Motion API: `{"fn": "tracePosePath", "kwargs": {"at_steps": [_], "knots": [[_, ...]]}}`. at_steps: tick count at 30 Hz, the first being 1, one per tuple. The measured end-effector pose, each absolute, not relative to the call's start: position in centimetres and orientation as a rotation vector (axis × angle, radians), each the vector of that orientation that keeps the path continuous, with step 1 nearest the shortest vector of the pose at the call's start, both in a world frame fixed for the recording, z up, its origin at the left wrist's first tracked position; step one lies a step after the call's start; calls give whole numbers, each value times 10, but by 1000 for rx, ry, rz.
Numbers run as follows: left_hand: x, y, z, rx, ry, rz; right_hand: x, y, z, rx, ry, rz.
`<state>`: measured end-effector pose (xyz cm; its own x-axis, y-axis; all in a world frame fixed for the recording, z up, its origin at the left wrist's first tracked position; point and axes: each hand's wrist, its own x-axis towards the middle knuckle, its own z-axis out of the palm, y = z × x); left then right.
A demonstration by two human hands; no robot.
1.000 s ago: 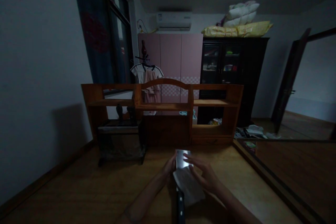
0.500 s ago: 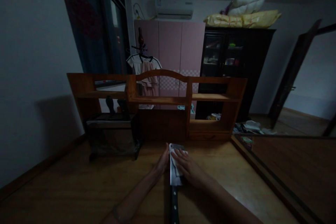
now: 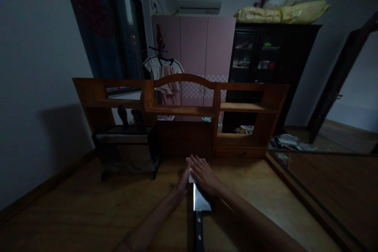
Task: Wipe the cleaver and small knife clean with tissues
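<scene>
A cleaver (image 3: pixel 201 200) with a black riveted handle (image 3: pixel 199 230) lies flat on the wooden desktop (image 3: pixel 88 208), its handle toward me. My right hand (image 3: pixel 205 175) holds a folded white cloth (image 3: pixel 191 178) pressed to the far part of the blade, its fingers fairly straight and close together. That end of the blade is hidden under hand and cloth. Along the blade's left side rests my left hand (image 3: pixel 183 179), fingers stretched forward, their tips touching or very near the cloth and the right fingertips. Whether the left hand touches the blade I cannot tell.
On the left of the desktop stands a knife block (image 3: pixel 124 151) with black-handled tools in it. Behind is a low wooden shelf unit (image 3: pixel 183 111). A raised wooden edge (image 3: pixel 295 189) runs along the right. A wall (image 3: pixel 35 86) rises on the left.
My right hand has slid the cloth away from me toward the blade's far end, baring the part near the handle. My left hand stays at the blade's left side. The view has tilted slightly.
</scene>
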<state>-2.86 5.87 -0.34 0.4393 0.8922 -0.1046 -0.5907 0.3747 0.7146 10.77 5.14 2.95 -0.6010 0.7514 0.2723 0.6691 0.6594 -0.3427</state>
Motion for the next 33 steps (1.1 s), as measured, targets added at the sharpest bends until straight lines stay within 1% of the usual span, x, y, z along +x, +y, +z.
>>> {"fn": "tracePosePath", "kwargs": {"at_steps": [5, 12, 15, 20, 24, 28, 31, 33], "knots": [[-28, 53, 5, 688, 535, 957, 125, 46, 25, -1196, -2476, 256], [-33, 51, 6, 754, 520, 944, 127, 46, 21, -1488, -2308, 221], [-34, 53, 1, 715, 476, 944, 108, 44, 29, -1456, -2333, 174], [-34, 54, -2, 633, 528, 1039, 91, 34, 35, -1370, -2407, 163], [-32, 50, 7, 662, 475, 974, 108, 32, 28, -1386, -2398, 145], [-32, 46, 13, 705, 494, 954, 130, 39, 19, -1514, -2316, 143], [-33, 47, 10, 706, 515, 982, 131, 42, 17, -1425, -2330, 13], [-34, 49, 7, 704, 501, 979, 124, 38, 18, -1309, -2395, -5]]}}
